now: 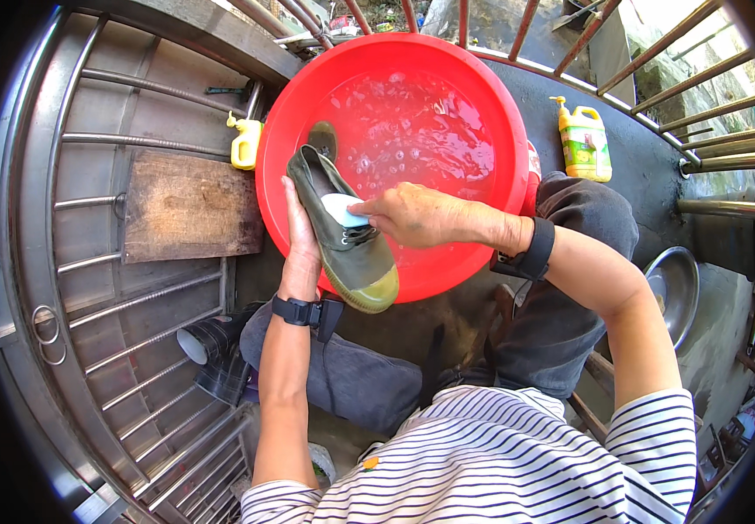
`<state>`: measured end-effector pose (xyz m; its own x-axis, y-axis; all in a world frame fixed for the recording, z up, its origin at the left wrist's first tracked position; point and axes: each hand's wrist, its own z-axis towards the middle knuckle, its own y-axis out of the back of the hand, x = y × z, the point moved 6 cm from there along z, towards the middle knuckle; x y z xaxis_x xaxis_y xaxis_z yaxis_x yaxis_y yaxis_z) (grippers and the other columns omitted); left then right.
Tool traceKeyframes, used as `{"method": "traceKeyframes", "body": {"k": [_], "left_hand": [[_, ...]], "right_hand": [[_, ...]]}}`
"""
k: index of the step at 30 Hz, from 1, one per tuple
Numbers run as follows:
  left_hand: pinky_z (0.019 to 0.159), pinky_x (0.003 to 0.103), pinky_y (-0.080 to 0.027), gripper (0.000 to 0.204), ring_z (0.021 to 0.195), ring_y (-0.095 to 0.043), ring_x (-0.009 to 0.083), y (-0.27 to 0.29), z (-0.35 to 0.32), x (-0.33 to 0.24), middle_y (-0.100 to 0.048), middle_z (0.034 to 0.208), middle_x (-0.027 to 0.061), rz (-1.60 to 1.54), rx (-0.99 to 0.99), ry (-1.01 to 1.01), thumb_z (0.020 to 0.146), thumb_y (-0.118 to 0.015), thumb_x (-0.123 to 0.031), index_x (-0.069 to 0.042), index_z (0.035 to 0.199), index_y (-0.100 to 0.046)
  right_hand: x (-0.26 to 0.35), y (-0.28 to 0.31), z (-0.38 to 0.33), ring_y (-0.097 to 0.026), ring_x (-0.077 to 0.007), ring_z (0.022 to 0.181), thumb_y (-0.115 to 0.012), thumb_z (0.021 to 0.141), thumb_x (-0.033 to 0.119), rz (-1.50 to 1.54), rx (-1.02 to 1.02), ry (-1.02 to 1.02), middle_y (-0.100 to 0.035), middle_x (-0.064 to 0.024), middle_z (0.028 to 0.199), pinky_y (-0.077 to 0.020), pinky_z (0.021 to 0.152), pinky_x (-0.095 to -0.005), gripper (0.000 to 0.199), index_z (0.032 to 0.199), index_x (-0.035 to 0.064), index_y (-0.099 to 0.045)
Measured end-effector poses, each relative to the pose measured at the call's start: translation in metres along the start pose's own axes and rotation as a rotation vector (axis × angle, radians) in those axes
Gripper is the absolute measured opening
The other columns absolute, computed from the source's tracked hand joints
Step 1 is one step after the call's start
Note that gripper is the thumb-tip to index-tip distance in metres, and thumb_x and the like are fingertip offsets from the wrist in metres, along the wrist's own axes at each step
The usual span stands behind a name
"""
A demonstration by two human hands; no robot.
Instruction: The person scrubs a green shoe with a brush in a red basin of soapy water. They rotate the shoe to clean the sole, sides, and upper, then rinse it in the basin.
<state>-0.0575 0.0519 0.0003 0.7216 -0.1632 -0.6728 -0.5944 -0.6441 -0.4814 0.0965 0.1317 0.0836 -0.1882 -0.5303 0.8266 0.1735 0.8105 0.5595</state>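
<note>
My left hand [301, 229] supports a dark green canvas shoe [355, 262] from its left side, fingers mostly hidden under it. The lace-up shoe has an olive rubber toe, tilted toward me over the near left rim of a red basin [277, 113]. In my right hand [417, 214] is a pale blue-and-white oval piece [342, 208]; I cannot tell whether it is a brush or a soap bar. It rests at the shoe's tongue and laces, with my fingers closed on its right end. Behind the shoe, another dark shoe [323, 138] shows partly against the basin's inside.
Sudsy water fills the basin. A yellow pump bottle [244, 141] and a wooden board [189, 210] lie left, by a metal barred gate [67, 271]. A yellow-green detergent jug [584, 144] stands right. Metal bars run behind; a steel bowl [672, 293] sits at right.
</note>
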Motion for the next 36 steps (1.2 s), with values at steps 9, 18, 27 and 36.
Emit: {"method": "traceKeyframes", "body": {"k": [9,18,27,36], "left_hand": [[0.074,0.043,-0.055,0.065,0.084,-0.064,0.0308,-0.025,-0.022,0.026,-0.061,0.103,0.0181,-0.009,0.111,0.272,0.092,-0.033,-0.059,-0.004,0.122,-0.049],[0.076,0.038,-0.052,0.049,0.096,-0.059,0.0217,-0.041,-0.048,0.038,-0.059,0.111,0.01,0.177,0.368,0.286,0.094,-0.042,-0.042,-0.006,0.126,-0.046],[0.046,0.029,-0.052,0.082,0.065,-0.064,0.0228,0.012,-0.027,0.031,-0.064,0.086,0.013,0.54,0.212,0.408,0.085,-0.026,-0.073,-0.002,0.113,-0.056],[0.106,0.038,-0.03,0.082,0.128,-0.036,0.0191,-0.018,-0.014,-0.006,-0.038,0.139,0.011,0.493,0.001,-0.305,0.088,-0.025,-0.069,-0.008,0.144,-0.023]], "right_hand": [[-0.004,0.021,-0.014,-0.063,-0.0361,0.068,-0.056,0.087,0.019,-0.288,0.063,0.145,-0.061,-0.0198,0.069,-0.0493,0.061,-0.0452,0.036,0.123,0.0159,-0.056],[-0.038,0.024,-0.019,-0.063,-0.0337,0.067,-0.053,0.09,0.019,-0.471,0.043,-0.014,-0.063,-0.018,0.072,-0.0493,0.059,-0.0437,0.032,0.12,0.0141,-0.059],[-0.043,0.004,-0.015,-0.064,-0.0328,0.075,-0.051,0.091,0.016,0.167,0.072,-0.066,-0.062,-0.0237,0.08,-0.0489,0.069,-0.0381,0.033,0.122,0.0049,-0.055],[-0.006,-0.001,-0.009,-0.055,-0.0275,0.053,-0.047,0.092,0.011,0.121,-0.134,-0.101,-0.049,-0.021,0.061,-0.0434,0.054,-0.0361,0.037,0.128,0.0034,-0.049]]}}
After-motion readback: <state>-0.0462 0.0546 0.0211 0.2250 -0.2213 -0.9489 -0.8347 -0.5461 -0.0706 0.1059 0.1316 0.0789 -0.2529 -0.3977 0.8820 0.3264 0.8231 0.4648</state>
